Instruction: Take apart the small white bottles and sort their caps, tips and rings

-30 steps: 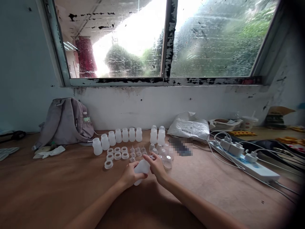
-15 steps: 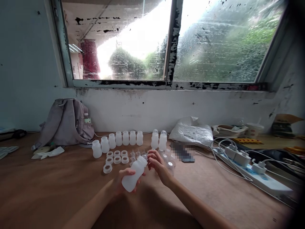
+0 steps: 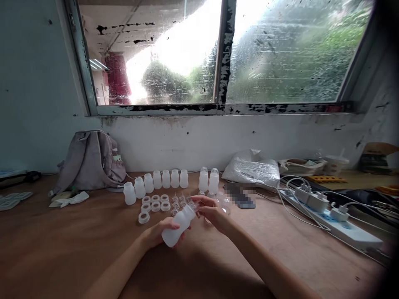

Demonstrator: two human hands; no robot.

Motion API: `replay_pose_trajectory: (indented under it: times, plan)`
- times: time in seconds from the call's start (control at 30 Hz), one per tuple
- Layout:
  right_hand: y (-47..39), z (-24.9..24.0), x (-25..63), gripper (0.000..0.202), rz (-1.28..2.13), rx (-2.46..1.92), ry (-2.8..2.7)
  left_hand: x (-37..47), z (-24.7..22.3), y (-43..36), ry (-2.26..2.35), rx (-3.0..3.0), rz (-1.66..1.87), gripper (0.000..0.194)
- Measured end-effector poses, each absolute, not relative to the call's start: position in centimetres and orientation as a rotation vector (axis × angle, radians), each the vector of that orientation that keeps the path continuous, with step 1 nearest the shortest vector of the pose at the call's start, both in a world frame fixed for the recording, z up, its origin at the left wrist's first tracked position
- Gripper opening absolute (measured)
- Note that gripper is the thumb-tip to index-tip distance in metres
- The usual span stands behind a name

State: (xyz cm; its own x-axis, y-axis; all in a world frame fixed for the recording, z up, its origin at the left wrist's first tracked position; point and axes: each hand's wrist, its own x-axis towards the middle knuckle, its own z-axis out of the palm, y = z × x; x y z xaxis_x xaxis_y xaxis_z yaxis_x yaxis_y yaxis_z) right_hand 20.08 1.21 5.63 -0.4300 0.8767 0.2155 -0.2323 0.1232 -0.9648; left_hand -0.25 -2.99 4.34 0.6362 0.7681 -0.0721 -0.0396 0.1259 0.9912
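Note:
My left hand [image 3: 158, 232] is wrapped round a frosted white baby bottle [image 3: 177, 229], tilted with its open neck up and to the right. At that neck, my right hand [image 3: 215, 212] pinches a small clear bottle nipple [image 3: 194, 205], partly covered by the fingers. Whether it is seated in the neck I cannot tell. Just beyond the bottle lie several more clear nipples [image 3: 175, 199] and several white collar rings [image 3: 155, 206]. Beside my right hand are clear domed caps [image 3: 225, 209], partly hidden by it.
Several open bottles [image 3: 157, 180] stand in a row at the back; two capped bottles [image 3: 213, 181] stand right of them. A backpack [image 3: 90, 162] leans at the left wall. A silvery plastic bag [image 3: 252, 169], a phone [image 3: 246, 202] and a corded power strip [image 3: 352, 234] lie to the right.
My right hand has come in against the bottle's neck, its fingers now closed on the nipple. The bottle has shifted slightly up and to the right in view.

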Motion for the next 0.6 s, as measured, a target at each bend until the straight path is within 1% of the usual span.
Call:
replay_pose_trajectory:
  times: [0.17, 0.3, 0.43, 0.6]
  plan:
    - [1.3, 5.1, 20.0, 0.028, 1.449, -0.846, -1.462, 0.2, 4.1, -3.0, 0.661, 1.3, 0.645, 0.029]
    - [1.2, 4.7, 20.0, 0.034, 1.414, -0.974, -1.545, 0.2, 4.2, -3.0, 0.657, 1.304, 0.622, 0.028]
    - [1.2, 5.1, 20.3, 0.031, 1.372, -0.931, -1.576, 0.2, 4.5, -3.3, 0.723, 1.371, 0.585, 0.027]
    - [0.8, 6.0, 20.4, 0.03, 1.467, -0.851, -1.549, 0.4, 4.4, -3.5, 0.809, 1.438, 0.667, 0.032]
